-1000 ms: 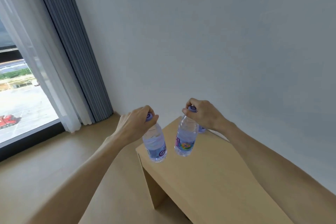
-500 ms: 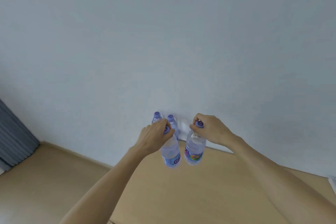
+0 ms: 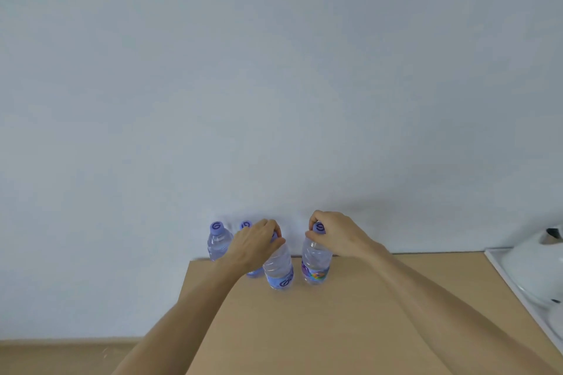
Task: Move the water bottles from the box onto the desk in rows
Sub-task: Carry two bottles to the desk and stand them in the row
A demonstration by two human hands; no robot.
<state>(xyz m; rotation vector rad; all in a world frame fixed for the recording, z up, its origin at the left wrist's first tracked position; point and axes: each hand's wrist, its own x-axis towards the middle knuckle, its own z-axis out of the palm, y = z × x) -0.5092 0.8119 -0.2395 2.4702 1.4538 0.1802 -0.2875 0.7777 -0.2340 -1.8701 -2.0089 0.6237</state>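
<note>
**Four bottles at the wall end of the desk, two of them in the hands**

Four water bottles are now at the far edge of the desk [image 3: 350, 329], close to the white wall [image 3: 274, 70]. Two of them stand free: one bottle at the far left corner [image 3: 218, 242], and a second bottle [image 3: 245, 226] just beside it, mostly hidden behind the left hand [image 3: 254, 245]. The left hand grasps a third bottle [image 3: 278, 271] around its cap, with the fingers curled over the top. The right hand [image 3: 338, 236] pinches the purple cap of a fourth bottle [image 3: 316, 265], which has a colourful label.

One second ago both bottles hung in the air over the near corner of the desk, with the window and curtain in view. Half a second ago they were closer to the two standing bottles, but lower on the desk surface. Now the view faces the wall, and both held bottles are upright in line with the standing pair, their bottoms at the desk or nearly so; I cannot tell if they already touch it.

I judge that the row grows from two bottles to four, and the placing step is almost finished. What remains is to let go of both caps and go back for more. The box is not in view. A white object [image 3: 536, 265] lies at the right edge.
</note>
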